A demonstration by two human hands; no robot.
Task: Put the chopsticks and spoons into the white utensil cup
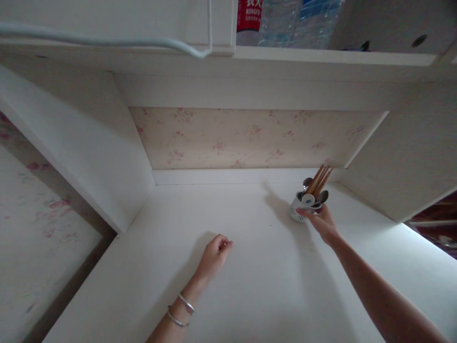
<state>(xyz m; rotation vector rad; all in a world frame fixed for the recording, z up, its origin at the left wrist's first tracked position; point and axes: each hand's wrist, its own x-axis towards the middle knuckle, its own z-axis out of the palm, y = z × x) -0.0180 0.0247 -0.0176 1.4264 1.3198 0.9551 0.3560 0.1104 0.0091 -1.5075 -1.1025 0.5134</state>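
Observation:
A small white utensil cup point(297, 207) stands at the back right of the white desk surface point(250, 286). Wooden chopsticks point(319, 179) and spoons point(314, 196) stick out of it. My right hand point(321, 220) reaches forward and grips the cup from its near right side, fingers wrapped on it. My left hand point(215, 252) rests on the desk near the middle, its fingers curled into a loose fist with nothing visible in them. Two silver bangles point(181, 310) circle my left wrist.
The desk sits in a white alcove with side panels left and right and floral wallpaper point(246, 138) at the back. A shelf overhead carries water bottles point(285, 21). A white cable point(107, 40) runs along the shelf front. The floor lies to the left.

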